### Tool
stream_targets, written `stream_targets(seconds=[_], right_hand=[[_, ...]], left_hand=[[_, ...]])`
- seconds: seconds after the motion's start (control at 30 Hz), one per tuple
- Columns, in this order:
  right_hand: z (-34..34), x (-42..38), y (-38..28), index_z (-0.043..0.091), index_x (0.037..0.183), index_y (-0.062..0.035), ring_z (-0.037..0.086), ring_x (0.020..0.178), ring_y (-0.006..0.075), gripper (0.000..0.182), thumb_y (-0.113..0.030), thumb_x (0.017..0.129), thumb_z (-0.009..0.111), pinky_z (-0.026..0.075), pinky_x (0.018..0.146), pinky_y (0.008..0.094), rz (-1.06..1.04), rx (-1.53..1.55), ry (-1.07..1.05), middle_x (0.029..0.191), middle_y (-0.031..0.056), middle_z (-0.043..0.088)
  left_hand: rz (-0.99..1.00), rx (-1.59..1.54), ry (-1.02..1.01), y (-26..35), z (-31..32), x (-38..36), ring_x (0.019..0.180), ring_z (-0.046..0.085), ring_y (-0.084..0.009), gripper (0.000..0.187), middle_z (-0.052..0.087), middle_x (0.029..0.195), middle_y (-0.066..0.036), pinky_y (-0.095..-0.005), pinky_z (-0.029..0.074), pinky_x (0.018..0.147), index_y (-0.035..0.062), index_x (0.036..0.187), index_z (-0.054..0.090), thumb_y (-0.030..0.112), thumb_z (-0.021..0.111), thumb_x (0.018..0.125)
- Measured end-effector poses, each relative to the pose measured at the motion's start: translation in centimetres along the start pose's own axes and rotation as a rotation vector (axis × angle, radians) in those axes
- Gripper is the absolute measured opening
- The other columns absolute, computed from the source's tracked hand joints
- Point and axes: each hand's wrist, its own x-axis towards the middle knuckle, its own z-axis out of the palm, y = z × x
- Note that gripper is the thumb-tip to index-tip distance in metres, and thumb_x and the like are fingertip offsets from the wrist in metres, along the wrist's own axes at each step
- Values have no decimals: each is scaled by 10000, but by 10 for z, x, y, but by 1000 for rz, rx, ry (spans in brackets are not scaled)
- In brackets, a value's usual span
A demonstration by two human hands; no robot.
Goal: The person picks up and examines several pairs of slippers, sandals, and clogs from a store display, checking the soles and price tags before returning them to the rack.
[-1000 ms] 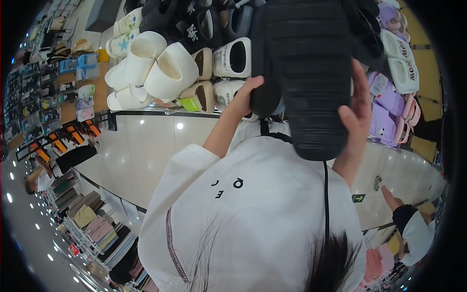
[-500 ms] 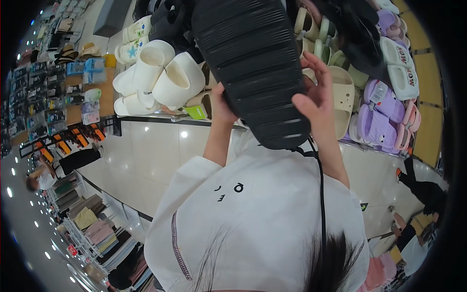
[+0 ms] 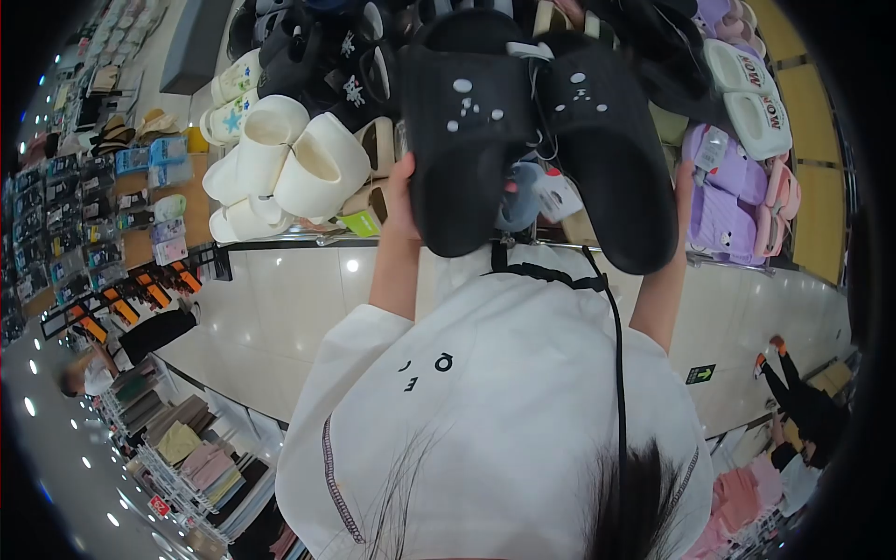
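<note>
A pair of black slide sandals with small white face designs is held up in front of me, soles away. My left hand [image 3: 401, 201] grips the outer edge of the left slide [image 3: 457, 196], its thumb along the side and its other fingers hidden behind. My right hand [image 3: 684, 191] is at the outer edge of the right slide [image 3: 625, 187], mostly covered by it. A thin loop joins the two slides near the straps, and a white tag [image 3: 558, 194] shows between them.
White chunky slippers [image 3: 317, 163] sit on the display to the left. Purple slides [image 3: 723, 219] and white lettered slides [image 3: 758, 121] are on the right. Packaged goods [image 3: 84, 196] hang farther left. People stand in the aisles on both sides.
The black slides have turned from ribbed sole toward me to strap and footbed toward me, and are now spread side by side. My hands have moved apart to their outer edges.
</note>
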Motion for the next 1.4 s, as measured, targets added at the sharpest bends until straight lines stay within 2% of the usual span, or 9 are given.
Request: stream_targets(seconds=[0.13,0.33,0.4,0.53,0.73,0.87,0.93,1.2,1.4], right_hand=[[-19,-8,-8,406,1209,24,526,982,161,530,-288,798,528,409,860,261,22,-359,137,1088,107,532],[-45,30,4,426,1179,-11,520,886,124,496,-109,723,594,400,794,240,-114,-792,306,1000,69,546],[-49,40,10,427,1175,-16,522,891,126,478,-118,737,590,396,798,239,-162,-924,322,994,65,551],[-62,53,17,415,1182,-24,522,897,126,462,-118,761,578,396,801,244,-113,-893,281,987,69,559],[-61,68,41,292,1265,34,412,1061,364,581,-131,780,567,344,904,374,-489,-1586,400,1127,224,413],[-63,75,59,354,1237,2,395,1066,343,563,-191,766,596,332,890,402,-729,-1682,483,1142,168,413],[-51,70,60,408,1210,-24,411,1046,290,552,-264,754,606,307,867,413,-653,-2133,681,1150,120,423],[-67,67,55,438,1188,-49,417,1037,243,521,-312,761,579,237,903,398,-718,-1990,545,1083,97,480],[-56,12,18,524,1095,-79,450,1033,276,360,-74,741,589,367,868,335,-737,-1503,350,1103,103,491]], left_hand=[[-95,-447,4,-25,4,19,1098,436,-426,806,369,1271,-244,-511,415,848,-14,1301,272,604,338,788],[-146,113,404,-25,4,46,1097,473,-204,543,397,1272,-147,-317,394,914,-2,1293,287,359,365,894],[164,524,625,-32,-7,57,1089,469,-190,563,402,1255,-131,-312,394,911,-2,1311,232,327,402,886],[412,1057,550,-46,-16,61,1179,351,-224,645,333,1281,-149,-298,277,983,-26,1318,175,214,529,834],[564,1636,603,-61,-7,58,1233,191,-438,611,183,1322,-284,-406,203,1020,-98,1296,131,41,465,804],[573,2089,507,-58,-7,62,1266,153,-414,670,156,1340,-284,-466,170,1017,-86,1305,123,47,501,768],[532,2136,520,-60,-8,64,1271,141,-416,686,144,1346,-287,-490,167,1013,-98,1300,121,54,512,758],[485,2264,558,-59,-10,63,1273,138,-407,763,131,1368,-265,-510,130,1014,-111,1292,110,159,568,744],[607,1951,421,-46,4,53,1263,157,-385,695,223,1339,-223,-449,131,1028,-65,1290,200,84,538,701]])
